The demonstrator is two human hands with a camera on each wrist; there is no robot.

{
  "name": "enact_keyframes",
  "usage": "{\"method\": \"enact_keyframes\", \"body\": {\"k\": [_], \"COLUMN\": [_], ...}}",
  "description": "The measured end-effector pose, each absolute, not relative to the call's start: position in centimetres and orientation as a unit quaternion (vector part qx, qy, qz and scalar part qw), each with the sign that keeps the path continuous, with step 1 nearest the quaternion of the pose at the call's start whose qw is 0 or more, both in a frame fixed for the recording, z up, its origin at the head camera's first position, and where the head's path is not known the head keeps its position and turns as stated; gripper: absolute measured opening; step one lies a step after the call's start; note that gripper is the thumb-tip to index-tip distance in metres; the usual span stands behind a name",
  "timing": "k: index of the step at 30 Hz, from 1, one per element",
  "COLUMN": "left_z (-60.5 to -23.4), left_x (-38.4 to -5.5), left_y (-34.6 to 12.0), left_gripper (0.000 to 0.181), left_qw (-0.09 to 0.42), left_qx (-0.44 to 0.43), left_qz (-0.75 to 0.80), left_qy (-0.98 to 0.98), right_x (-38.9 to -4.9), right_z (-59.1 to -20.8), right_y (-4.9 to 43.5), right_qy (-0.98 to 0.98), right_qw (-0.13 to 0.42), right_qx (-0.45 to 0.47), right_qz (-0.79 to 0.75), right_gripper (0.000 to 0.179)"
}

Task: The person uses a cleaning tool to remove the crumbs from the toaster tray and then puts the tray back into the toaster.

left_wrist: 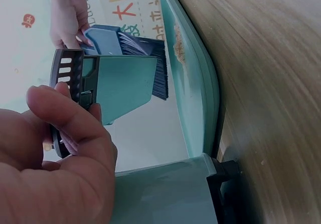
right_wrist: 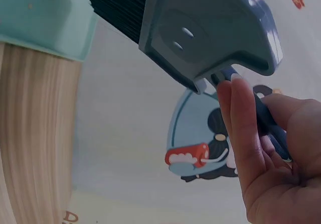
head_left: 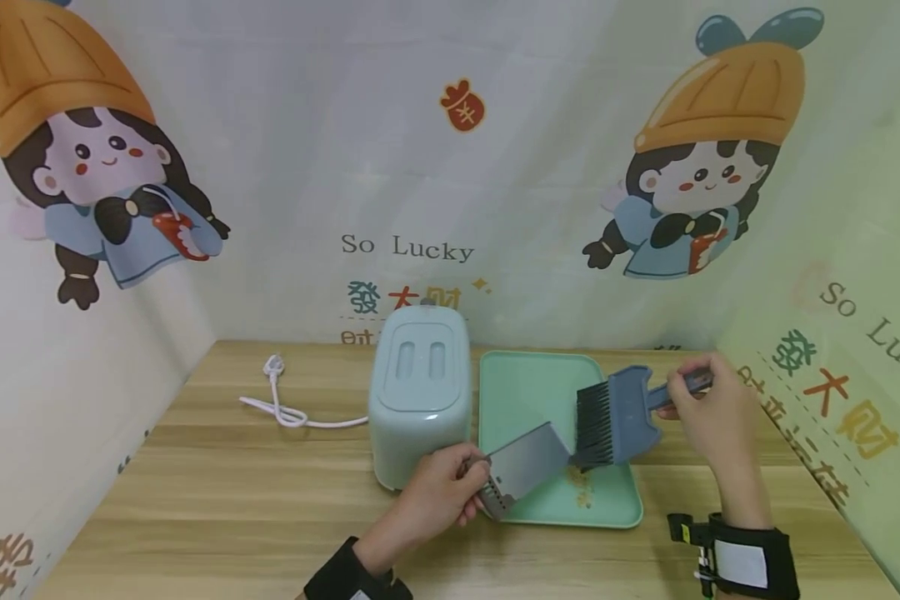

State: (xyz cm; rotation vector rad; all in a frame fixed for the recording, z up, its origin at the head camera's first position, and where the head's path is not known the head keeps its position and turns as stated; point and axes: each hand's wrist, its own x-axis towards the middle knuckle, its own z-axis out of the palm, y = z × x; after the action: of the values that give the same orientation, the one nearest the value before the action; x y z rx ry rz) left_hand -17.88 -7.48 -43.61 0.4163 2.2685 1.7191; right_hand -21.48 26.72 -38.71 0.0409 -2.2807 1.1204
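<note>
My left hand (head_left: 437,493) grips the slotted dark handle of a small grey dustpan (head_left: 531,460), whose flat plate tilts over the mint-green tray (head_left: 528,379). By its handle, my right hand (head_left: 723,417) holds a blue hand brush (head_left: 632,417) with dark bristles. The bristle ends are close to the dustpan's front edge, above the tray; whether they touch it I cannot tell. Light brown crumbs (head_left: 585,493) lie on the near part of the tray, and the left wrist view shows the crumbs (left_wrist: 178,47) in a small heap.
A pale blue-green toaster (head_left: 420,433) stands just left of the tray, beside my left hand. Its white cord (head_left: 322,423) and plug (head_left: 273,365) lie on the wooden table (head_left: 217,500). A printed curtain (head_left: 285,167) hangs behind and along both sides.
</note>
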Motion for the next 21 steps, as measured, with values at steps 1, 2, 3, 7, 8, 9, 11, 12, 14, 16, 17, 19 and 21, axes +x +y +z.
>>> {"method": "enact_keyframes", "body": {"k": [1,2,3,7,8,9,11,12,14,16,17,19,21], "left_z": [-43.6,-43.6,-43.6,-43.7,-43.6,-43.7,-43.6,-43.6,-43.6,-43.6,-43.6,-43.6,-43.6], "left_x": [-17.9,-18.0,-18.0,-18.1,-18.1,-18.0,-17.9,-17.9,-17.9,-17.8,-17.9,-17.9,-17.9], "left_y": [-7.4,-7.4,-7.4,-7.4,-7.4,-7.4,-7.5,-7.5,-7.5,-7.5,-7.5,-7.4,-7.3], "left_gripper": [0.019,0.019,0.019,0.019,0.019,0.019,0.019,0.019,0.019,0.019,0.018,0.018,0.018], "left_qw": [0.133,0.134,0.134,0.137,0.138,0.138,0.138,0.137,0.135,0.131,0.130,0.128,0.126], "left_qx": [0.143,0.142,0.142,0.141,0.141,0.142,0.142,0.142,0.140,0.138,0.138,0.139,0.141], "left_qz": [0.590,0.589,0.588,0.586,0.587,0.587,0.587,0.588,0.589,0.590,0.589,0.587,0.584], "left_qy": [0.783,0.784,0.785,0.786,0.785,0.785,0.785,0.785,0.784,0.785,0.786,0.787,0.790], "right_x": [-21.3,-21.1,-21.1,-21.3,-21.4,-21.6,-21.9,-22.0,-22.1,-22.1,-22.0,-21.7,-21.5], "right_z": [-38.6,-38.4,-38.3,-38.1,-38.2,-38.2,-38.5,-38.6,-38.8,-39.0,-39.0,-39.0,-38.9], "right_y": [26.9,27.1,27.2,26.8,26.6,26.3,25.9,25.8,25.6,25.9,26.1,26.6,27.3], "right_qy": [-0.859,-0.860,-0.855,-0.821,-0.814,-0.810,-0.816,-0.822,-0.836,-0.843,-0.845,-0.847,-0.850], "right_qw": [0.298,0.306,0.314,0.361,0.368,0.371,0.366,0.360,0.344,0.323,0.314,0.307,0.308], "right_qx": [0.013,0.008,0.005,-0.012,-0.013,-0.011,-0.004,0.004,0.017,0.029,0.031,0.026,0.017], "right_qz": [0.416,0.409,0.412,0.441,0.449,0.454,0.447,0.442,0.428,0.428,0.432,0.433,0.427], "right_gripper": [0.012,0.012,0.013,0.015,0.016,0.017,0.018,0.017,0.015,0.014,0.013,0.013,0.015]}}
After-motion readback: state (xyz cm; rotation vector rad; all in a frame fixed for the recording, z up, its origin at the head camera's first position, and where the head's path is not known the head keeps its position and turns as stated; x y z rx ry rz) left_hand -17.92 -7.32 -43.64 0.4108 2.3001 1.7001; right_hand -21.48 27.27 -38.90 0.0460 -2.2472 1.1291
